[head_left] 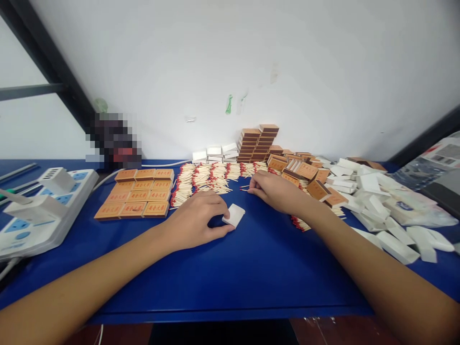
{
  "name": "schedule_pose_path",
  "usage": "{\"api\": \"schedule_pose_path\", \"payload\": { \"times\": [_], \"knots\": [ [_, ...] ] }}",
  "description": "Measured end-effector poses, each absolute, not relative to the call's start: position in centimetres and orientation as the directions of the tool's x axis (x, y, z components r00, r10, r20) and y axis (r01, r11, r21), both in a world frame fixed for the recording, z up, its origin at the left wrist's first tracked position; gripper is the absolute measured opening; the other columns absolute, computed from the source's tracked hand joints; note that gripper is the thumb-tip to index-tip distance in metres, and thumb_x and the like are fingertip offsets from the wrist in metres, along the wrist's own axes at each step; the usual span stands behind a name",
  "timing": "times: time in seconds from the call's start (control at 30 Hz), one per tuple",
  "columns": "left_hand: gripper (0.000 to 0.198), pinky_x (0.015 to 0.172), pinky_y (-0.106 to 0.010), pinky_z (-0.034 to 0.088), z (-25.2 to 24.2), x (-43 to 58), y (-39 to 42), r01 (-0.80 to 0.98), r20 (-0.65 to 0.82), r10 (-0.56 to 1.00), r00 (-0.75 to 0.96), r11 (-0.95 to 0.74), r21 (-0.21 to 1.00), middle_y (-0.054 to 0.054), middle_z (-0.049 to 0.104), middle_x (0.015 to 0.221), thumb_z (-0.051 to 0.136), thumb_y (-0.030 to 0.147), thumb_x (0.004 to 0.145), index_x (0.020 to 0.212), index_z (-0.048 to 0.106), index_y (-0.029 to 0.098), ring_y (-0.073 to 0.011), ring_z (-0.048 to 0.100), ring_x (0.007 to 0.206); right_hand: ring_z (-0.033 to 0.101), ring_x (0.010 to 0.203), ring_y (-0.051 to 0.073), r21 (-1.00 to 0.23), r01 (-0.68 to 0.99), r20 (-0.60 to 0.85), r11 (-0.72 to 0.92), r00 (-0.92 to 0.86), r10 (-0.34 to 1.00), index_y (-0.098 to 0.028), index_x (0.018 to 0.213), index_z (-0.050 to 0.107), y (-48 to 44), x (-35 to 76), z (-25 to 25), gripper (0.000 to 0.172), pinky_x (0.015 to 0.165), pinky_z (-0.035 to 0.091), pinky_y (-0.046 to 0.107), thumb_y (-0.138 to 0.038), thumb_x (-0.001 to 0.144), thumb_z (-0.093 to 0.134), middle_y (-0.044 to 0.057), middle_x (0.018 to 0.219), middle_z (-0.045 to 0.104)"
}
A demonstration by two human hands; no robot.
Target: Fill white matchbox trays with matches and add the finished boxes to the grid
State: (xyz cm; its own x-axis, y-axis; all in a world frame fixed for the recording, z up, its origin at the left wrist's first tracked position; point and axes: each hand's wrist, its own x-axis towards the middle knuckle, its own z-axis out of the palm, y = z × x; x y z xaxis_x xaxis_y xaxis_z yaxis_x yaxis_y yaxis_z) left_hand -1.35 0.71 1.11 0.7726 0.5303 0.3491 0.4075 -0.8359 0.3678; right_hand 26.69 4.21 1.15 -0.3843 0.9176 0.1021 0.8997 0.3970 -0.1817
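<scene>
My left hand grips a small white matchbox tray between thumb and fingers, low over the blue table. To its right, my right hand pinches a few matches, their red heads pointing left. Beyond both hands, rows of red-headed matches lie along the table. More matches spread out under my right forearm. I cannot see how full the tray is.
Orange matchboxes sit in rows on the left, near a white power strip. Matchbox stacks stand against the wall. Loose matchboxes and a heap of white trays cover the right side, beside a plastic bag.
</scene>
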Motion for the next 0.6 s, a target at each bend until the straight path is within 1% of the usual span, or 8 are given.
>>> {"api": "schedule_pose_path", "payload": {
  "times": [0.07, 0.17, 0.23, 0.27, 0.37, 0.47, 0.53, 0.6],
  "knots": [
    [0.010, 0.093, -0.042, 0.052, 1.3, -1.3, 0.7, 0.401, 0.346, 0.523, 0.779, -0.839, 0.367, -0.005, 0.075, 0.099, 0.076, 0.031, 0.095, 0.095, 0.074, 0.021, -0.0233, 0.069, 0.097, 0.064, 0.096, 0.025, -0.186, 0.892, 0.133, 0.411, -0.391, 0.910, -0.020, 0.105, 0.063, 4.5, 27.0, 1.0, 0.012, 0.080, 0.045, 0.034, -0.031, 0.104, 0.058, 0.012, 0.110, 0.068],
    [0.020, 0.090, -0.042, 0.052, 1.6, -1.3, 0.6, 0.399, 0.346, 0.517, 0.783, -0.844, 0.359, -0.005, 0.076, 0.097, 0.080, 0.039, 0.093, 0.094, 0.072, 0.021, -0.0235, 0.069, 0.094, 0.063, 0.099, 0.025, -0.201, 0.882, 0.163, 0.427, -0.400, 0.902, -0.020, 0.112, 0.063, 4.9, 27.4, 0.7, 0.015, 0.082, 0.046, 0.034, -0.032, 0.104, 0.059, 0.011, 0.113, 0.067],
    [0.026, 0.089, -0.041, 0.052, 1.5, -1.3, 0.7, 0.404, 0.353, 0.523, 0.776, -0.842, 0.357, -0.005, 0.076, 0.098, 0.080, 0.045, 0.092, 0.094, 0.072, 0.021, -0.0236, 0.069, 0.093, 0.064, 0.097, 0.024, -0.219, 0.872, 0.154, 0.438, -0.413, 0.898, -0.020, 0.107, 0.064, 5.1, 27.5, 0.6, 0.011, 0.081, 0.045, 0.033, -0.030, 0.104, 0.058, 0.010, 0.109, 0.067],
    [0.026, 0.089, -0.041, 0.052, 1.5, -1.4, 0.7, 0.410, 0.356, 0.527, 0.772, -0.840, 0.355, -0.005, 0.077, 0.099, 0.080, 0.045, 0.092, 0.096, 0.072, 0.021, -0.0236, 0.070, 0.094, 0.064, 0.095, 0.024, -0.228, 0.868, 0.146, 0.442, -0.418, 0.896, -0.020, 0.102, 0.064, 5.2, 27.5, 0.5, 0.011, 0.081, 0.045, 0.032, -0.028, 0.104, 0.057, 0.010, 0.106, 0.068],
    [0.024, 0.090, -0.041, 0.053, 1.2, -1.5, 0.9, 0.447, 0.371, 0.549, 0.749, -0.832, 0.330, -0.005, 0.076, 0.102, 0.080, 0.041, 0.093, 0.106, 0.071, 0.022, -0.0246, 0.070, 0.098, 0.064, 0.094, 0.023, -0.240, 0.874, 0.130, 0.423, -0.402, 0.906, -0.021, 0.095, 0.063, 5.1, 27.3, 0.5, 0.012, 0.080, 0.045, 0.032, -0.026, 0.104, 0.057, 0.010, 0.104, 0.069],
    [0.031, 0.090, -0.041, 0.055, 1.0, -1.6, 0.9, 0.494, 0.362, 0.587, 0.724, -0.808, 0.321, -0.005, 0.075, 0.107, 0.079, 0.039, 0.091, 0.116, 0.070, 0.023, -0.0257, 0.070, 0.101, 0.065, 0.095, 0.024, -0.247, 0.887, 0.127, 0.391, -0.370, 0.920, -0.020, 0.095, 0.063, 4.6, 26.9, 1.1, 0.013, 0.079, 0.045, 0.033, -0.025, 0.104, 0.055, 0.011, 0.106, 0.069],
    [0.038, 0.093, -0.043, 0.055, 1.0, -1.6, 0.9, 0.514, 0.353, 0.614, 0.706, -0.787, 0.341, -0.004, 0.075, 0.110, 0.079, 0.038, 0.090, 0.123, 0.067, 0.025, -0.0261, 0.070, 0.104, 0.064, 0.093, 0.024, -0.279, 0.869, 0.149, 0.408, -0.381, 0.912, -0.020, 0.095, 0.063, 4.0, 26.6, 1.9, 0.014, 0.079, 0.045, 0.033, -0.024, 0.104, 0.053, 0.011, 0.105, 0.069],
    [0.043, 0.096, -0.044, 0.055, 1.0, -1.6, 0.9, 0.538, 0.350, 0.645, 0.679, -0.762, 0.359, -0.003, 0.076, 0.112, 0.079, 0.037, 0.090, 0.130, 0.064, 0.026, -0.0273, 0.069, 0.110, 0.063, 0.091, 0.023, -0.326, 0.826, 0.172, 0.460, -0.427, 0.888, -0.020, 0.096, 0.064, 3.2, 26.0, 2.8, 0.015, 0.078, 0.045, 0.033, -0.025, 0.104, 0.053, 0.009, 0.102, 0.068]
  ]
}}
